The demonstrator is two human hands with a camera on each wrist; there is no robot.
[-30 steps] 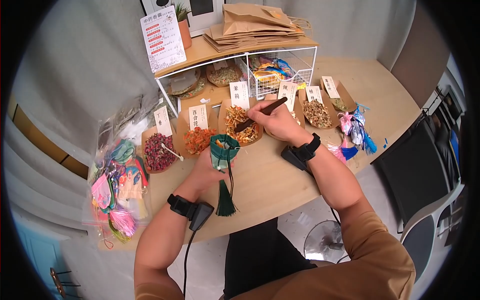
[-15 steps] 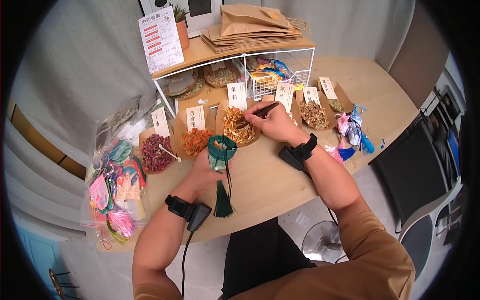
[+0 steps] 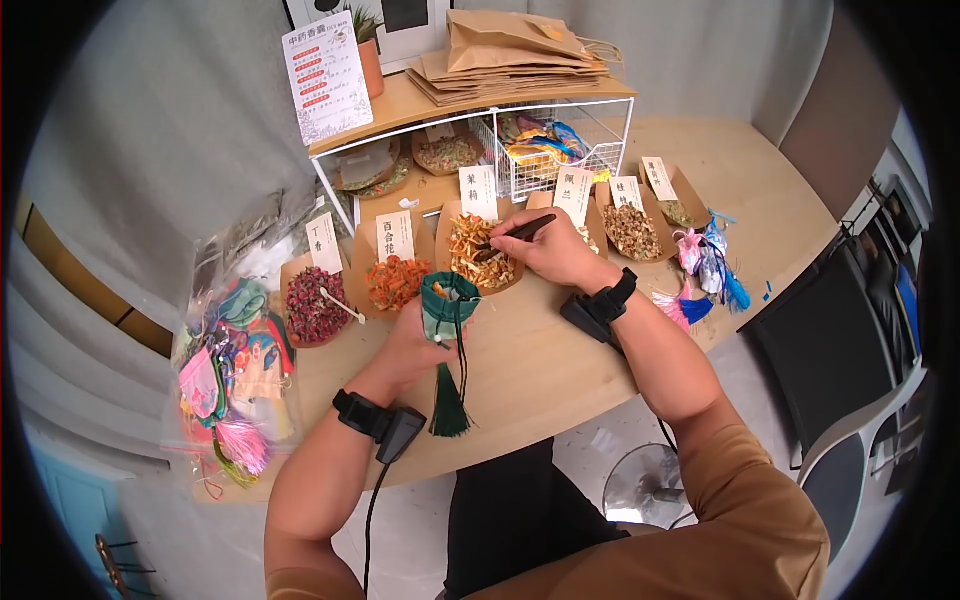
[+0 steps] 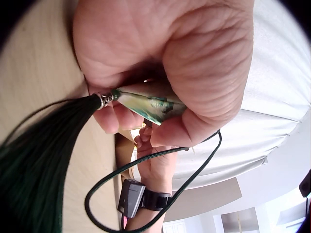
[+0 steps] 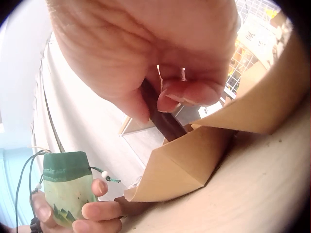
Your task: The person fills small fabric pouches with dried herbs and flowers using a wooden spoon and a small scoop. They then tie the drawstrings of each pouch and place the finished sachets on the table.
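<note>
My left hand (image 3: 405,343) grips a green drawstring pouch (image 3: 443,318) from its left side, its gathered mouth upward and orange petals showing inside. A dark green tassel (image 3: 449,405) hangs below it, and a dark cord loop (image 4: 153,158) dangles beside it. My right hand (image 3: 560,252) pinches the handle of a dark wooden scoop (image 5: 167,126). Its lower end dips into yellow-orange dried flowers (image 3: 470,240) in a brown paper tray (image 5: 180,165), mostly hidden there. In the right wrist view the pouch (image 5: 68,182) stands left of that tray.
Paper trays of dried red buds (image 3: 318,305), orange petals (image 3: 396,285) and brown chips (image 3: 632,235) flank it, with name cards. Colourful sachets (image 3: 235,370) lie at left, more tasselled ones (image 3: 705,265) at right. Behind, a shelf (image 3: 400,118) carries paper bags (image 3: 515,60).
My right hand has tilted the scoop lower and moved it slightly left within the dried flowers. The left hand keeps the pouch in nearly the same place.
</note>
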